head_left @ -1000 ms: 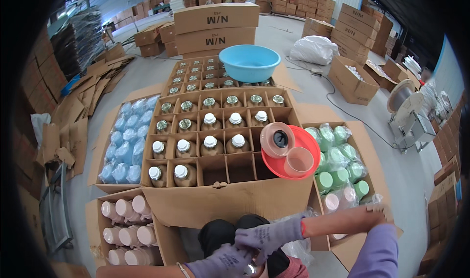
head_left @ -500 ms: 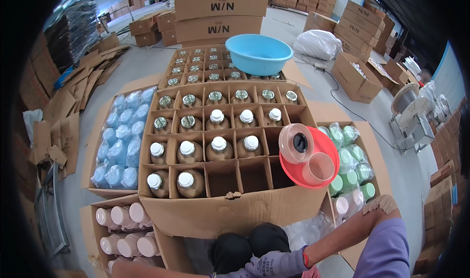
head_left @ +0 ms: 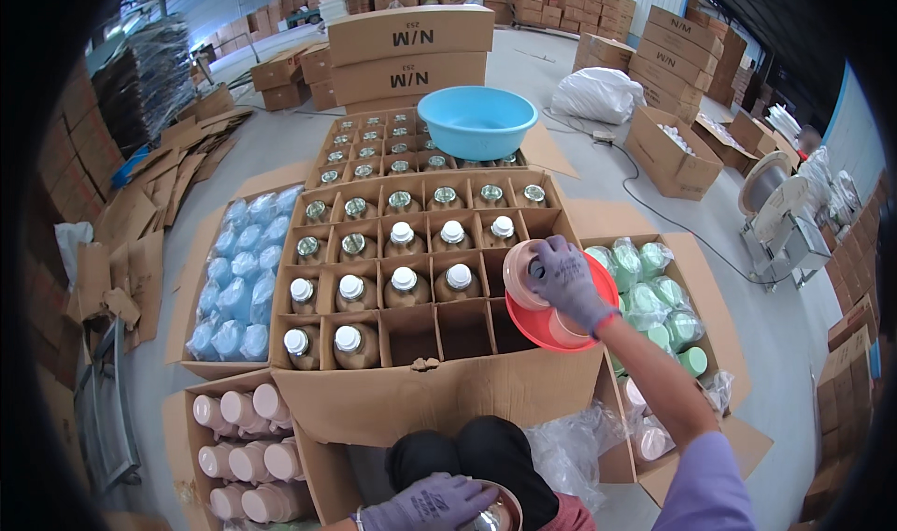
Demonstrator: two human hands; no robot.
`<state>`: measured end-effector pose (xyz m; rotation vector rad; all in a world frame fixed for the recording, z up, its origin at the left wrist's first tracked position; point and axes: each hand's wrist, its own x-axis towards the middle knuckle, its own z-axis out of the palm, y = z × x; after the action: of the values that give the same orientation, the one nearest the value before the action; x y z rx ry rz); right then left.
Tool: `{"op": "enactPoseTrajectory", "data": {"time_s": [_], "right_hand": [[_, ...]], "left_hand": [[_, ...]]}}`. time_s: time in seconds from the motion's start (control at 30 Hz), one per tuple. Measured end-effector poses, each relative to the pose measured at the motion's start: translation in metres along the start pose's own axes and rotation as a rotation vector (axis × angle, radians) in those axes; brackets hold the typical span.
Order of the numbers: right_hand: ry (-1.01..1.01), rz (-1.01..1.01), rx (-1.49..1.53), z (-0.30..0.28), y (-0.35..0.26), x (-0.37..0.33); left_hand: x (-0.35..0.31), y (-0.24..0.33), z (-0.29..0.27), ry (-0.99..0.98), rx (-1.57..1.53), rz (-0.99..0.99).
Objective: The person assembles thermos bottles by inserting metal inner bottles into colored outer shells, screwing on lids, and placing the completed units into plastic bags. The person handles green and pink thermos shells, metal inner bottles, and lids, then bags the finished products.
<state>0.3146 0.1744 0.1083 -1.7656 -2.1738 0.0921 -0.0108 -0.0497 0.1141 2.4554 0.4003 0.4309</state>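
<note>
My left hand (head_left: 425,507), in a grey-purple glove, is at the bottom edge, its fingers curled over a shiny-topped bottle (head_left: 488,520) in front of my dark-clad knees. Much of that bottle is cut off by the picture's edge. My right hand (head_left: 568,277), gloved alike, reaches into a clear pinkish tub (head_left: 517,280). Its fingers close at a black ring-shaped piece (head_left: 536,268), partly covered by them. The tub stands in a red basin (head_left: 531,325) on the right corner of a divided carton (head_left: 392,402). A second pinkish tub (head_left: 566,331) sits there too, partly behind my wrist.
White-capped bottles (head_left: 350,288) and uncapped ones (head_left: 400,202) fill many carton cells. Behind stands a blue basin (head_left: 478,129) on another divided carton. Cartons hold blue wrapped items (head_left: 238,293), pink containers (head_left: 248,461) and green ones (head_left: 654,297). A cable (head_left: 645,190) crosses the floor.
My right hand has moved from my lap up and forward into the tub. My left hand now shows at the bottom with a bottle. The view has shifted slightly.
</note>
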Motion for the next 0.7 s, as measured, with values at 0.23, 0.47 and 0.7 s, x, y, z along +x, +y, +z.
{"op": "enactPoseTrajectory", "data": {"time_s": [0.23,0.47,0.7], "right_hand": [[0.149,-0.216,0.115,0.018,0.030,0.012],[-0.108,-0.200,0.631,-0.027,-0.137,-0.100],[0.275,-0.415,0.644,-0.032,-0.163,-0.133]], "left_hand": [[0.006,-0.027,0.003,0.684,-0.618,-0.620],[0.052,-0.046,-0.010,0.922,-0.936,-0.462],[0.030,-0.018,0.000,1.102,-1.125,-0.375]]}}
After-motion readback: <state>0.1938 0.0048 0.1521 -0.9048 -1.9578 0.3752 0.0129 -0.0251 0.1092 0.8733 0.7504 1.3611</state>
